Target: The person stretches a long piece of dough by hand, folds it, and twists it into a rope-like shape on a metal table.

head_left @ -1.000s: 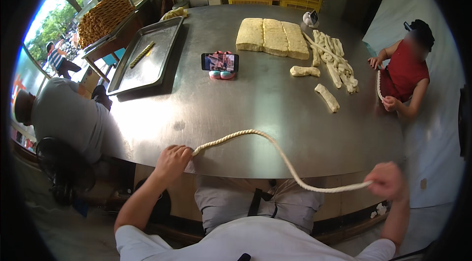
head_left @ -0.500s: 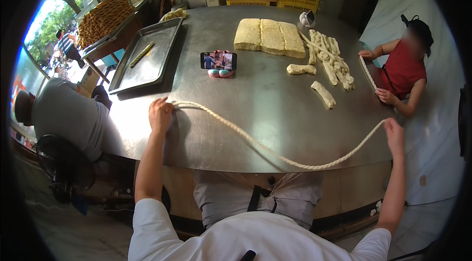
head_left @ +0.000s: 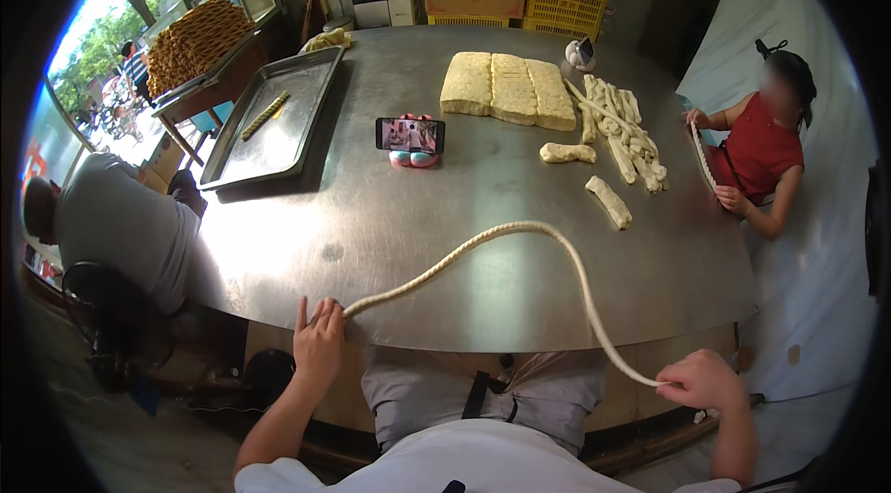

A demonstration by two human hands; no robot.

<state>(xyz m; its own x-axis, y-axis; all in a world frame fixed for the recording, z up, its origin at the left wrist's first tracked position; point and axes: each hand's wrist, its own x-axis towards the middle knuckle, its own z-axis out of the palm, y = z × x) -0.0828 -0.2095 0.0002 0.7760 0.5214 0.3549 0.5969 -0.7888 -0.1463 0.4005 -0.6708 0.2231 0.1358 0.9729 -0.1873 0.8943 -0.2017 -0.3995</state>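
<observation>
Currently, a twisted dough rope (head_left: 531,227) arches across the worktop (head_left: 408,224), running off its near edge into the right hand (head_left: 708,382), whose fingers pinch that end. At the near edge's left part, the left hand (head_left: 318,340) touches the other end, fingers partly spread; whether they grip it, I cannot tell.

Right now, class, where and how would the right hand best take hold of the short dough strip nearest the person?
Probably grip the strip across its middle, from above on the near side: it is long and slim, lies slantwise on the table, near end to the right, apart from the pile. The right hand pinches the rope, so should release it first.
</observation>
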